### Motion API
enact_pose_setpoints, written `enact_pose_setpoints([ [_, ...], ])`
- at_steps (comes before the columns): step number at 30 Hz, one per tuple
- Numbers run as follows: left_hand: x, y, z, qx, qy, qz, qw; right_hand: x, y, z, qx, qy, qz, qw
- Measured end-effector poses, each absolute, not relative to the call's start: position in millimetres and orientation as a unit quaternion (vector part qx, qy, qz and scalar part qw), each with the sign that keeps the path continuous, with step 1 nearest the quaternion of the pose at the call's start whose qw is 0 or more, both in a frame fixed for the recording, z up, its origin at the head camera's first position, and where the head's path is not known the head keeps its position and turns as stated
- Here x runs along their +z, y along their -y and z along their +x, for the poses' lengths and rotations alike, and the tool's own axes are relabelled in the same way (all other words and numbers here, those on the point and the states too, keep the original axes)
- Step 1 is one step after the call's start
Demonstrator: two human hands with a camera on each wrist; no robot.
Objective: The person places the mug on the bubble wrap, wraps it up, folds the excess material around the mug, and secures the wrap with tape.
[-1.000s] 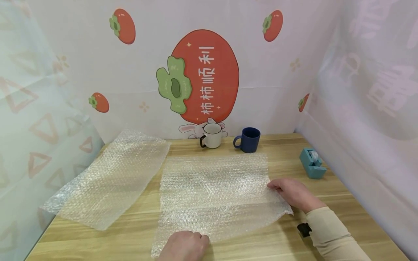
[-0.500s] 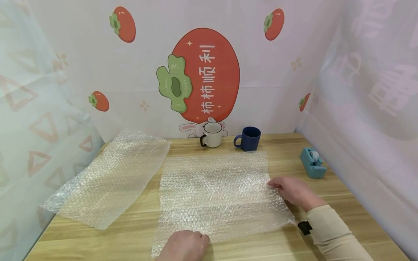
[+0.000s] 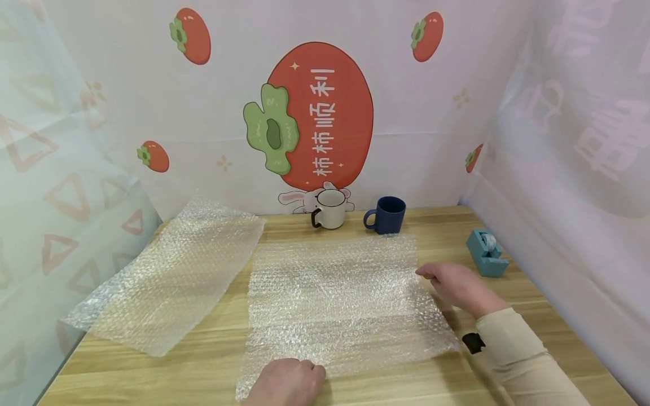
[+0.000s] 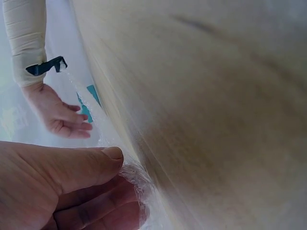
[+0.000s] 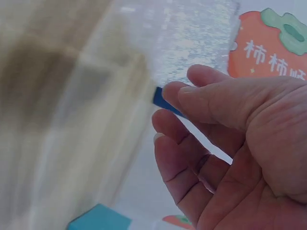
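- Pinches, with thumb and curled fingers of the left hand (image 3: 289,380), the near edge of a clear, roughly square bubble-wrap sheet (image 3: 330,304), close to its left corner.
- Has that sheet spread across the middle of the wood-grained bench (image 3: 117,378), reaching away from the left fingers and across toward the right ones.
- Holds the right hand (image 3: 459,287), below a beige sleeve (image 3: 510,332) with a black wrist-worn piece (image 3: 474,343), at the sheet's right edge, fingers loosely curved and released, thumb beside the forefinger. Cannot tell touching from hovering there.
- Has a second clear bubble-wrap sheet (image 3: 178,276) lying slantwise to the left, well apart from both hands.
- Has a teal block-shaped tape dispenser (image 3: 479,251) beyond the right hand.
- Has, farthest off, a white black-rimmed mug (image 3: 332,217) and a dark blue mug (image 3: 391,217), both upright, the blue just beside the sheet's far edge.
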State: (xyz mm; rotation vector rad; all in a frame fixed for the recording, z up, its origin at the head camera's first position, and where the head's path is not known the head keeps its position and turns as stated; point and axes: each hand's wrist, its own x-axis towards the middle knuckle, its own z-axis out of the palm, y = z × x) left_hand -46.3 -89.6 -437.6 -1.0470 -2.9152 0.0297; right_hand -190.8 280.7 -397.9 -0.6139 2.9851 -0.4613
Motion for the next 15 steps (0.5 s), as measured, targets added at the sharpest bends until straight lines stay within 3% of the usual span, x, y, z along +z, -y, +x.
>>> enact_pose_setpoints([
  [5, -437, 90, -47, -0.010, 0.941, -0.339, -0.001, -382, -269, -200, -0.148, -0.967, -0.208, -0.015],
  [15, -438, 91, -48, -0.013, 0.938, -0.345, -0.009, -352, -233, -226, -0.167, -0.972, -0.162, 0.009],
])
